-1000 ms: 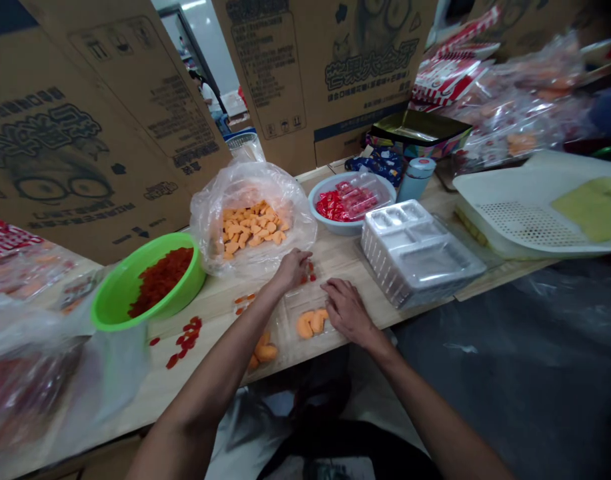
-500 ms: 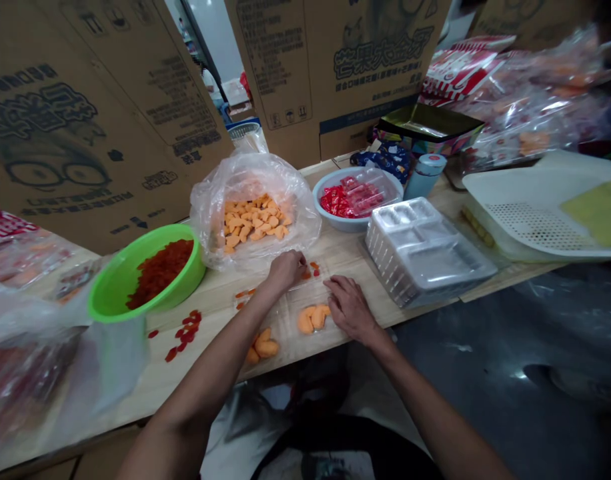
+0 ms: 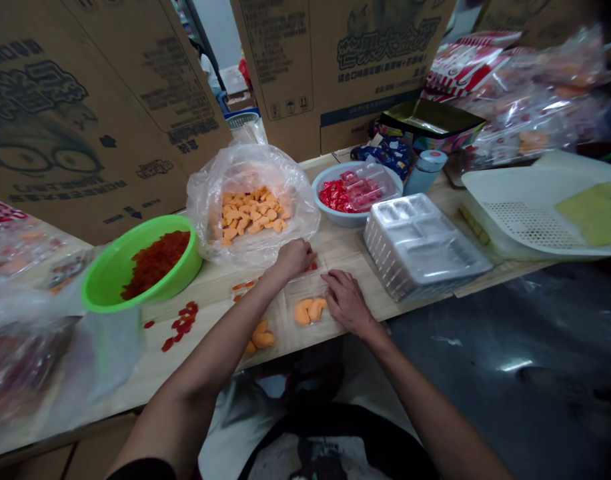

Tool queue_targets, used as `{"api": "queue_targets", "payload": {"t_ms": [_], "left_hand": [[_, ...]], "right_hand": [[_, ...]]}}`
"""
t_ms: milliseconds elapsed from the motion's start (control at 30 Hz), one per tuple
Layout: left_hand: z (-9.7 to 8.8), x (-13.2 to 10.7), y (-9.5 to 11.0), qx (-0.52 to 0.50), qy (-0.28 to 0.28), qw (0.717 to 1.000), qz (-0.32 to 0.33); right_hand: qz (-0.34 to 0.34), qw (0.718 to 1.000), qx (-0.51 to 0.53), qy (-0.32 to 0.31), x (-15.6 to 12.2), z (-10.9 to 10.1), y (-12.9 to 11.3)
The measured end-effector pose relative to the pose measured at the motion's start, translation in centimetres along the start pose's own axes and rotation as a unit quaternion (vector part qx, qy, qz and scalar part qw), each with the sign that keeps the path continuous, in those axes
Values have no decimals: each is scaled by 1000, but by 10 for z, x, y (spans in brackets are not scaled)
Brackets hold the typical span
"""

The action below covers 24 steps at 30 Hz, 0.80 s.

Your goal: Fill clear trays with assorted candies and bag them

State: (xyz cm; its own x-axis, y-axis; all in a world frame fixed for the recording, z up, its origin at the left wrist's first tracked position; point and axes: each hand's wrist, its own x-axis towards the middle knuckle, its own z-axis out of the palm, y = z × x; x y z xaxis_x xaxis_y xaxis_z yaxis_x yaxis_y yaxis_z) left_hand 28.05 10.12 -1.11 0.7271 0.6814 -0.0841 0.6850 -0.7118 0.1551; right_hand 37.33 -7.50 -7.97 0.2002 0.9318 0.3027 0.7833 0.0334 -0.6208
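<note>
Head view is showing a clear tray (image 3: 299, 289) lying on the desk (image 3: 210, 287) between the two hands, with orange pieces (image 3: 310, 310) sitting in its near compartment and small red pieces (image 3: 313, 265) showing at its far end. Over that far end the left hand (image 3: 295, 257) is reaching, its fingers curling together and pointing down; the back of the hand is hiding the tips, so I cannot tell whether they are pinching anything. At the tray's right edge the right hand (image 3: 348, 300) is resting, fingers slightly bent and loosely spread.

Compared with half a second ago, the left hand is covering more of the red pieces, while the orange ones are staying put; this suggests that the work is centring on the far end.

Just left, a second tray (image 3: 280, 320) is lying partly hidden behind the left forearm (image 3: 225, 327). Farther left, loose red bits (image 3: 185, 320) are lying near a green bowl (image 3: 185, 270). On the far side a plastic bag (image 3: 298, 193) is holding more orange pieces, and to the right a stack of trays (image 3: 425, 247) is standing near a blue basin (image 3: 345, 217).
</note>
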Motion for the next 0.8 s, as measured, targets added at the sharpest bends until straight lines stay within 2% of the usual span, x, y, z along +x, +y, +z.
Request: {"api": "queue_targets", "payload": {"t_ms": [100, 233, 367, 467, 533, 633, 733, 800], "left_hand": [[-5, -7, -13, -77, 38, 995, -46], [-10, -15, -28, -94, 4, 994, -50], [-9, -29, -16, -116, -2, 992, -41], [-11, -47, 0, -138, 34, 987, -71], [-12, -56, -3, -154, 77, 981, -85], [-24, -72, -37, -184, 159, 960, -139], [-57, -105, -97, -212, 277, 915, -204], [-82, -128, -145, -226, 424, 839, -255]], "right_hand": [[3, 1000, -2, -3, 0, -2, -1], [5, 1000, -11, -1, 2, -2, 1], [-19, 1000, -11, 11, -3, -1, 1], [-48, 998, -8, 32, -15, 2, 5], [-64, 997, -19, 28, -18, 7, 16], [-93, 995, -23, 19, -15, 17, 33], [-93, 995, -35, 16, -14, 17, 35], [-76, 996, -38, 17, -15, 13, 28]]}}
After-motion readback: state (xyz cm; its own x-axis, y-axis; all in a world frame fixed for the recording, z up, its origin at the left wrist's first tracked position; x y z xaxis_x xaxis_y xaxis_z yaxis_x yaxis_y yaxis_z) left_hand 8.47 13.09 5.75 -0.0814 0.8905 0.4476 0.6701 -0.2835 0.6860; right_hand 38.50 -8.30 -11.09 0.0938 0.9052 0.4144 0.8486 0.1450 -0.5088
